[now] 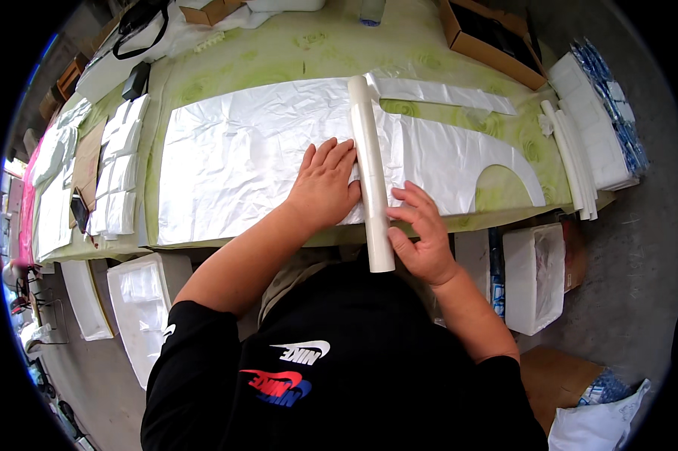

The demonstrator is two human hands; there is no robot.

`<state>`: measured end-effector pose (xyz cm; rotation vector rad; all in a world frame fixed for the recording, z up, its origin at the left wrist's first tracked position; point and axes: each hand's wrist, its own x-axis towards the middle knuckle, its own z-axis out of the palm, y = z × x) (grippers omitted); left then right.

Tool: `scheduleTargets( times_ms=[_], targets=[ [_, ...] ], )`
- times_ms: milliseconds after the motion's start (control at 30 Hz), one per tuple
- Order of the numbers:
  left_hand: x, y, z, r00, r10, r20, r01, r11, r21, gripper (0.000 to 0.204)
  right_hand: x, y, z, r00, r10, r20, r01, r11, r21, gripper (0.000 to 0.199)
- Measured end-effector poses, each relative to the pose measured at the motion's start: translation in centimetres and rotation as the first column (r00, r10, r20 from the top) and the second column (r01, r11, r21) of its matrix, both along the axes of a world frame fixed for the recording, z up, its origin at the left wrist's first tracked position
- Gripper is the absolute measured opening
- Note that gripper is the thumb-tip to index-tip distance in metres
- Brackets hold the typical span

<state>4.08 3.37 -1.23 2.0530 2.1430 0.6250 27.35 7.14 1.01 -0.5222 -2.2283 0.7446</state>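
Note:
A white plastic vest-type bag [241, 158] lies spread flat, its two handle strips pointing right. Across it, running from far to near, rests a pale cylindrical tube [367, 165] whose near end sticks out past the table edge. My left hand [325, 184] presses flat on the bag with fingers stretched, its fingertips against or just beside the tube's left side. On the other side, my right hand [423, 234] has its fingers apart and slightly bent beside the tube's near part. I cannot tell whether those fingers touch it. Neither hand grips anything.
The table wears a green patterned cover [279, 56]. Folded white bags [117, 173] lie in stacks at left. More white rolls [572, 161] and blue-and-white packets [613, 105] are at right. An open cardboard box [496, 41] stands far right; white bins [533, 278] sit below.

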Motion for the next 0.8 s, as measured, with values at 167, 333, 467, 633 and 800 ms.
scheduleTargets(
  times_ms=[167, 333, 467, 633, 800],
  targets=[
    [-0.5, -0.1, 0.7, 1.000, -0.024, 0.018, 0.025, 0.996, -0.090, 0.062, -2.3, -0.6, 0.2, 0.994, 0.106, 0.034, -0.105, 0.994, -0.021, 0.029],
    [-2.7, 1.2, 3.4, 0.968, -0.248, 0.051, 0.230, 0.946, 0.230, 0.058, -3.4, -1.0, 1.4, 0.990, 0.082, 0.116, -0.093, 0.992, 0.084, 0.028],
    [-3.3, 2.4, 2.6, 0.950, -0.310, 0.025, 0.299, 0.932, 0.203, 0.038, -4.0, -0.4, 1.2, 0.998, -0.055, 0.044, 0.054, 0.998, 0.028, 0.030],
    [-4.5, 0.1, 3.0, 0.937, -0.286, 0.201, 0.226, 0.934, 0.277, 0.038, -6.7, 3.5, -0.9, 0.970, -0.130, 0.205, 0.112, 0.989, 0.096, 0.038],
    [-5.7, -2.6, 2.0, 0.952, -0.254, 0.173, 0.214, 0.952, 0.217, 0.042, -11.7, 10.0, -2.1, 0.927, -0.174, 0.333, 0.040, 0.927, 0.374, 0.050]
  ],
)
